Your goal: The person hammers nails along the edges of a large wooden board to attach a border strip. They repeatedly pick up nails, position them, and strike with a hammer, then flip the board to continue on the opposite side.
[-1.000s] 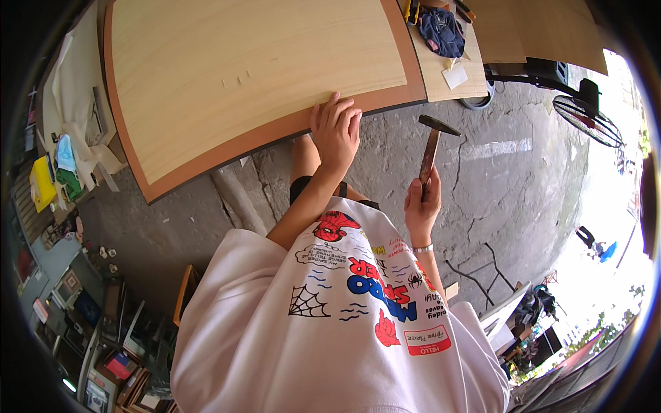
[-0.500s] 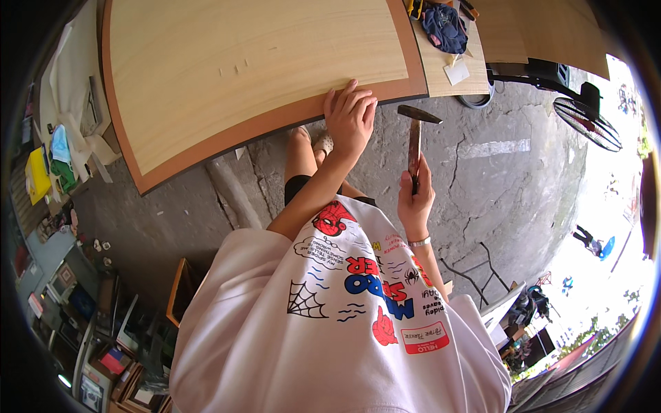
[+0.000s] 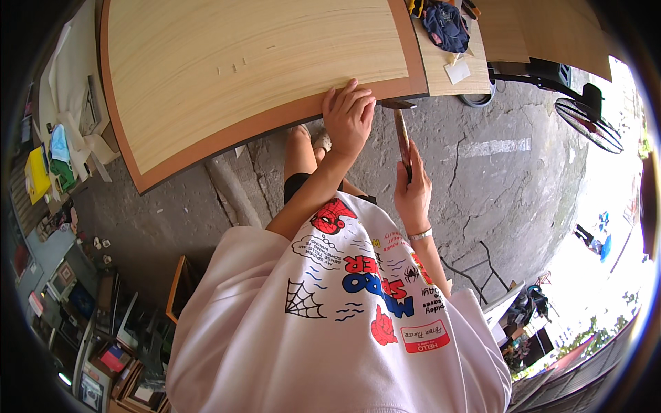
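Observation:
A large light-wood panel point(image 3: 255, 41) with a brown border and a dark edge lies in front of me. My left hand point(image 3: 348, 124) is at its near edge, fingers bent over the brown border and palm outside the edge. Its thumb is hidden. My right hand point(image 3: 413, 189) is wrapped round the wooden handle of a hammer point(image 3: 403, 134), to the right of my left hand. The hammer's dark head is at the panel's edge, close beside my left fingers; whether it touches cannot be seen.
Right of the panel, a wooden surface point(image 3: 447, 81) bears a dark blue cloth point(image 3: 445, 29) and a small white paper. A black fan point(image 3: 589, 124) stands farther right over the cracked concrete floor point(image 3: 482, 179). At the left are a yellow item point(image 3: 38, 171) and stacked frames point(image 3: 134, 389).
My right hand has swung the hammer up and left, bringing its head from apart to the panel's edge. My left hand stays on the panel almost unmoved.

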`<state>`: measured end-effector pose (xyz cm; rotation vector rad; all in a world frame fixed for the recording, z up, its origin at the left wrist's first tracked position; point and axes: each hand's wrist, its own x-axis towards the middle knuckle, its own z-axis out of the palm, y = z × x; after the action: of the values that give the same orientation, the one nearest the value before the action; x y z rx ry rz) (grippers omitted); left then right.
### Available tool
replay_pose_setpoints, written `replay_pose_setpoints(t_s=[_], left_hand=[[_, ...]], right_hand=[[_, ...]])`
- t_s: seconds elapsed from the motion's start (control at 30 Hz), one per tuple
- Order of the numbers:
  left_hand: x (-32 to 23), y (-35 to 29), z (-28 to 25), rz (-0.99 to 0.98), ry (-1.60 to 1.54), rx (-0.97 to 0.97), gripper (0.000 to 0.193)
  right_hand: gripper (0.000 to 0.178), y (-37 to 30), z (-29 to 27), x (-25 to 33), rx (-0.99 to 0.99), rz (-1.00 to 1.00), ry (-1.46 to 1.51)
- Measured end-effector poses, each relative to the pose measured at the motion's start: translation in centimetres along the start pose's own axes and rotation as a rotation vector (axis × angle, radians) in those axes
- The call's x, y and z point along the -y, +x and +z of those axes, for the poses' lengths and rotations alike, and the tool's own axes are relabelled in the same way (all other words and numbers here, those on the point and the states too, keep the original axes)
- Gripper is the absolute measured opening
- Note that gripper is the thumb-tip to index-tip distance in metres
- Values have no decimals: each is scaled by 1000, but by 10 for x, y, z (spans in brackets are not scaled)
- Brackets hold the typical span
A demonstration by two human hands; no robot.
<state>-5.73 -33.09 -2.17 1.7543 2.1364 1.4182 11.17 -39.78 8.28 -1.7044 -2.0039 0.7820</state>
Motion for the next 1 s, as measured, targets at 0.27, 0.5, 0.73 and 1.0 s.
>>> replay_pose_setpoints(t_s=[0.27, 0.5, 0.73, 1.0], left_hand=[[0, -2, 0, -24, -7, 10, 12], [-1, -2, 1, -22, 2, 5, 11], [-2, -2, 1, -22, -4, -10, 11], [0, -4, 3, -29, -11, -9, 13]], right_hand=[[57, 16, 7, 1, -27, -139, -135], [58, 17, 5, 5, -104, -209, -153], [53, 16, 6, 5, -75, -134, -126], [54, 16, 8, 9, 4, -64, -129]])
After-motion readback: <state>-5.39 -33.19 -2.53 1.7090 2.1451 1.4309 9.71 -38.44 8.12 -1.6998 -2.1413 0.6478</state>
